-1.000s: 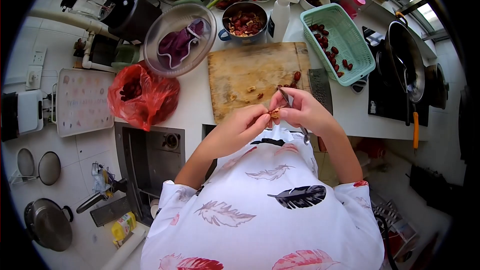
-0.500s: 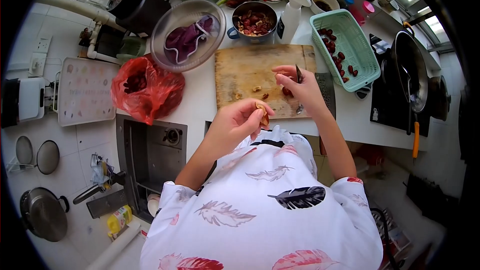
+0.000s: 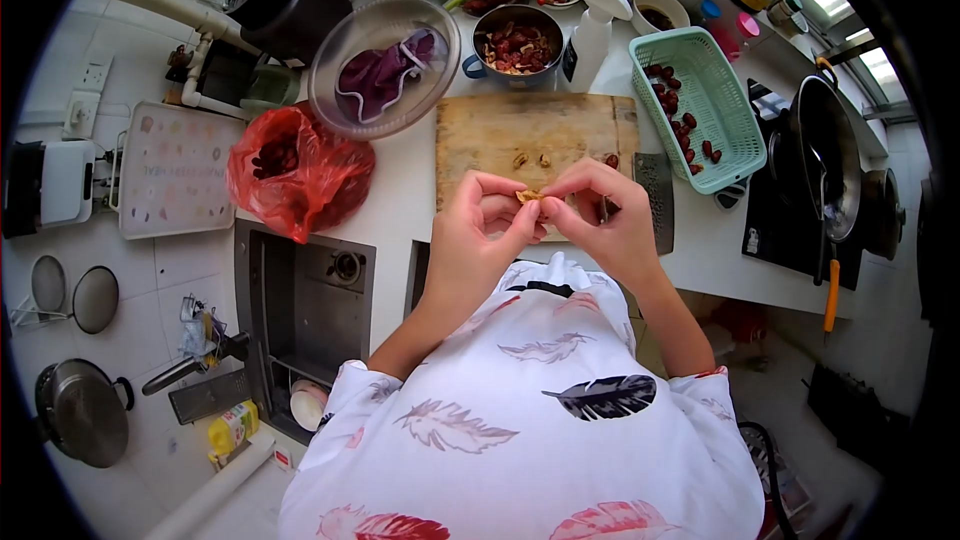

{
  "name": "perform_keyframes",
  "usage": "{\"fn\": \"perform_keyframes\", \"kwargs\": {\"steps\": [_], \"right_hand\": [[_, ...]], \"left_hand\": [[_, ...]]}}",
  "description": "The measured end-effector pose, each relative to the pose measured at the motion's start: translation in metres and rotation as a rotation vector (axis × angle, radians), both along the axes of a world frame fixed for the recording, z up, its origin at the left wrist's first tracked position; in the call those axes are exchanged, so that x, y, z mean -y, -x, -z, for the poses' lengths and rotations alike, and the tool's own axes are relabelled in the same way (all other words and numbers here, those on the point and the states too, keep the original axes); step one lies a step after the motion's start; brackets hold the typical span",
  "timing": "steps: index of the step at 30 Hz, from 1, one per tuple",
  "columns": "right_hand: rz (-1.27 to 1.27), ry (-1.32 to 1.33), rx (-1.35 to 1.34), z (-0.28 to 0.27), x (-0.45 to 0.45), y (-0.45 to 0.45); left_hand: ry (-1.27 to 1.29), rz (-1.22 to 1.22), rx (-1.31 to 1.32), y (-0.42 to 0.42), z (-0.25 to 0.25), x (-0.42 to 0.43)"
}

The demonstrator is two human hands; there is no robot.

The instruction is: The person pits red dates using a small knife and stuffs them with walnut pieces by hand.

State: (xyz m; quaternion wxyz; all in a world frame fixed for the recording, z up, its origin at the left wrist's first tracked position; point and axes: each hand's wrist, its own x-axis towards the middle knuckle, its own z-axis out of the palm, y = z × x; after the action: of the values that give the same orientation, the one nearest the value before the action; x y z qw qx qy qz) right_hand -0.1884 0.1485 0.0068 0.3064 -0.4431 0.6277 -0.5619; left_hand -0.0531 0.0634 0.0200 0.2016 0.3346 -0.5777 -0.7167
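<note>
Between thumb and fingers, my left hand (image 3: 485, 230) holds a small yellowish-brown piece, perhaps a jujube half (image 3: 528, 196). My right hand (image 3: 605, 220) pinches at the same piece from the right, fingertips meeting those of the left. Part of a dark metal tool (image 3: 606, 208) shows within my right hand. Both hands are over the near edge of the wooden cutting board (image 3: 490, 125). Small pieces (image 3: 520, 158) lie on the board, and a red jujube (image 3: 611, 160) is near its right side. A cleaver blade (image 3: 655, 200) rests at the board's right edge.
Behind the board stand a pot of cut pieces (image 3: 517, 43) and a spray bottle (image 3: 592, 35). A green basket of jujubes (image 3: 735, 110) and a stove with a wok (image 3: 825, 160) are right. Left are a plastic bowl (image 3: 330, 90), a red bag (image 3: 325, 185) and a sink (image 3: 300, 300).
The hands came apart, with the right over the board, then met again at the small piece. The view has shifted slightly, so the counter items appear farther right.
</note>
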Motion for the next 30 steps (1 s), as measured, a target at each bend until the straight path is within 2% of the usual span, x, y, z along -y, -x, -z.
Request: {"fn": "perform_keyframes", "kwargs": {"steps": [1,3,8,11,12,14,15,17,19,20,22,24,25,26,28,30], "right_hand": [[0.002,0.000,0.001,0.003,-0.001,0.002],[-0.047,-0.014,0.472,0.009,-0.002,0.006],[-0.084,-0.014,0.515,0.000,-0.008,0.013],[-0.022,-0.009,0.518,0.003,-0.005,0.013],[0.048,-0.098,0.393,0.009,-0.002,0.015],[0.176,-0.217,0.080,0.025,0.011,0.024],[0.173,-0.216,0.078,0.034,0.022,0.031],[0.260,-0.112,-0.047,0.053,0.048,0.048],[0.328,-0.037,-0.012,0.067,0.081,0.063],[0.327,-0.034,-0.013,0.073,0.097,0.075],[0.214,-0.241,-0.329,0.084,0.123,0.094],[0.247,-0.201,-0.356,0.108,0.133,0.092],[0.279,-0.168,-0.383,0.099,0.134,0.086],[0.109,-0.400,-0.261,0.089,0.124,0.086],[0.053,-0.434,-0.298,0.121,0.117,0.091],[-0.003,-0.472,-0.331,0.157,0.106,0.096]], "left_hand": [[-0.037,0.013,-0.010,0.000,0.000,-0.001],[-0.091,0.070,-0.060,-0.001,-0.003,-0.003],[-0.056,0.068,-0.149,0.001,-0.006,-0.009],[-0.035,0.130,-0.118,0.001,-0.003,-0.005],[-0.034,0.126,-0.118,0.001,0.001,-0.001],[0.218,0.061,-0.002,0.000,0.017,0.014],[0.219,0.058,-0.004,-0.001,0.026,0.024],[0.408,-0.014,0.327,-0.004,0.053,0.047],[0.614,0.038,0.481,-0.009,0.108,0.066],[0.616,0.035,0.480,-0.008,0.127,0.069],[0.700,0.133,0.452,-0.001,0.158,0.069],[0.702,0.108,0.444,0.012,0.186,0.065],[0.697,0.086,0.437,0.019,0.195,0.062],[0.700,0.087,0.430,0.023,0.204,0.060],[0.872,0.054,0.458,0.035,0.214,0.057],[0.882,0.038,0.421,0.043,0.222,0.055]]}}
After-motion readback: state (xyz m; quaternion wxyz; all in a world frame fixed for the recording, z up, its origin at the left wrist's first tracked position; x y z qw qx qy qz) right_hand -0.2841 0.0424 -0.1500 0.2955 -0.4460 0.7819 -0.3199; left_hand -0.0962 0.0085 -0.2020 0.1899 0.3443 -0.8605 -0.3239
